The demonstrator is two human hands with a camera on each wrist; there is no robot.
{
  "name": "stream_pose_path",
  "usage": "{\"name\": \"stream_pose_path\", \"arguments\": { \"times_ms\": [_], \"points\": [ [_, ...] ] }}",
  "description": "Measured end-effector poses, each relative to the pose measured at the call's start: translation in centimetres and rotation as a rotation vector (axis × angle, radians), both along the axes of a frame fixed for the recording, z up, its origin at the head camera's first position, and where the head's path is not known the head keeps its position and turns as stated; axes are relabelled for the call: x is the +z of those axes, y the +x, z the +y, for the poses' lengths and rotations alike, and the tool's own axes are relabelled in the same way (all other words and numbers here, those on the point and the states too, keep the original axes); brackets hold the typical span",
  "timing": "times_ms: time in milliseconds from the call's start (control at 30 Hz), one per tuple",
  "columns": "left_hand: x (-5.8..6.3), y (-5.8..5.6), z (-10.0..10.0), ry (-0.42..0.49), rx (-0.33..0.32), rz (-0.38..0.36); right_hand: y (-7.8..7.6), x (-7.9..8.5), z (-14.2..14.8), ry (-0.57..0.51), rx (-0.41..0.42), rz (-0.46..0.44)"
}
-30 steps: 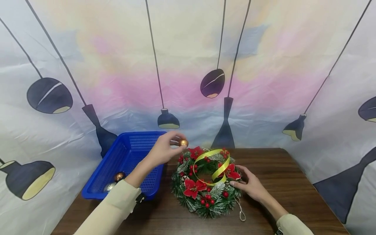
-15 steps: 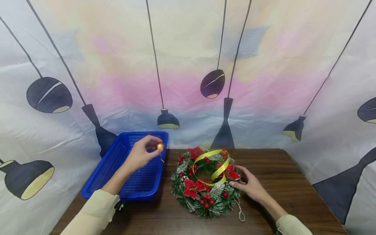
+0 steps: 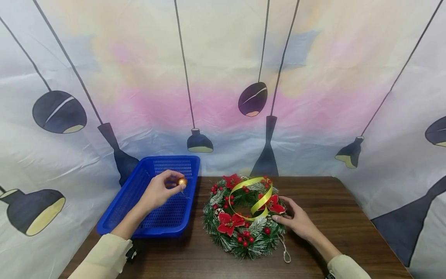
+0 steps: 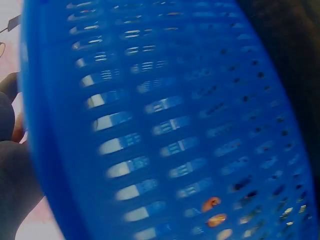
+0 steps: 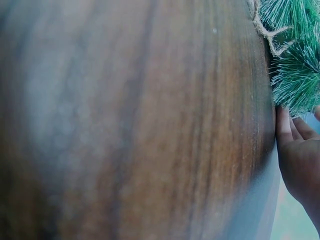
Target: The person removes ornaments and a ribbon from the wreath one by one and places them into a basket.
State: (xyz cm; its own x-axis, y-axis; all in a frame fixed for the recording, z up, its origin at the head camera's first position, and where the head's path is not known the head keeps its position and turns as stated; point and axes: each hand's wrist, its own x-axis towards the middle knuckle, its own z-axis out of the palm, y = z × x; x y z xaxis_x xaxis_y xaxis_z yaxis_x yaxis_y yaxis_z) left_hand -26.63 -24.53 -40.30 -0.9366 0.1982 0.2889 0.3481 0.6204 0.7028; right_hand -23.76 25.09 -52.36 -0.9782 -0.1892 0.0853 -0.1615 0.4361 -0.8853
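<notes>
In the head view my left hand point(image 3: 156, 193) pinches a small gold bauble point(image 3: 182, 181) between thumb and fingertips, over the blue plastic basket point(image 3: 156, 233). A thin thread hangs below the bauble. The slotted basket wall point(image 4: 60, 125) fills most of the left wrist view and hides much of that hand. My right hand point(image 3: 297, 221) holds the right edge of a green Christmas wreath point(image 3: 258, 244), its fingers tucked against the greenery point(image 5: 300, 80) in the right wrist view. Red poinsettias point(image 3: 230, 224), berries and a loosely curled yellow ribbon point(image 3: 262, 202) lie on the wreath.
The basket and wreath stand side by side on a dark wooden table point(image 3: 327, 197). A string loop point(image 3: 286, 255) trails from the wreath's lower right. Behind the table hangs a cloth point(image 3: 223, 100) printed with lamps. Copper-coloured spots point(image 4: 215, 219) show through the basket's slots.
My left hand has carried the gold bauble leftward from above the wreath's far left edge to the basket, then lower. My right hand has stayed at the wreath's edge.
</notes>
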Motion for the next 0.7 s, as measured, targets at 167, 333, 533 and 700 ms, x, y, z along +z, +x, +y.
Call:
{"name": "stream_pose_path", "arguments": {
  "times_ms": [167, 333, 533, 700],
  "points": [
    [-1.2, 0.3, -0.4, 0.001, 0.014, -0.013, -0.1, -0.2, 0.0, 0.009, -0.004, -0.016],
    [-2.3, 0.3, -0.9, 0.012, 0.024, -0.014, -0.2, -0.2, 0.0, 0.009, 0.004, -0.012],
    [-3.5, 0.2, -1.3, 0.011, 0.031, -0.027, -0.1, 0.0, 0.1, 0.007, 0.005, -0.009],
    [-4.1, 0.0, -1.5, -0.009, 0.03, -0.013, 0.1, 0.2, 0.0, -0.004, 0.011, -0.001]
  ]
}}
